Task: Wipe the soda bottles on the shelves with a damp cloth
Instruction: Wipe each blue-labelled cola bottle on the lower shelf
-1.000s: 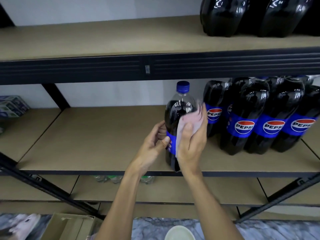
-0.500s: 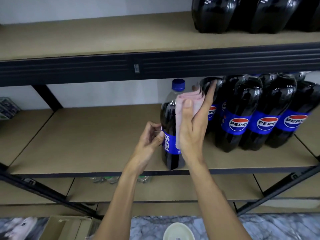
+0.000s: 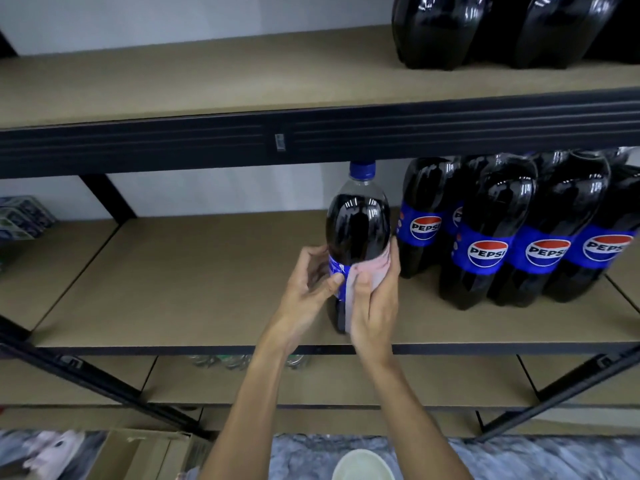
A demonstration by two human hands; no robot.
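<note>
Small boxes (image 3: 20,216) at far 9 o'clock on shelf (image 3: 190,271). Left hand (image 3: 311,282) grips bottle (image 3: 358,230) from its 9 o'clock side, thumb across blue label, fingers curled behind. Bottle upright near shelf's front edge, cap just under upper beam. Pink cloth (image 3: 367,271) lies on label, at bottle's 4 o'clock. Right hand (image 3: 375,306) wraps cloth round bottle, thumb in front, fingertips round far side. Row of bottles (image 3: 485,244) just beside, at 3 o'clock.
</note>
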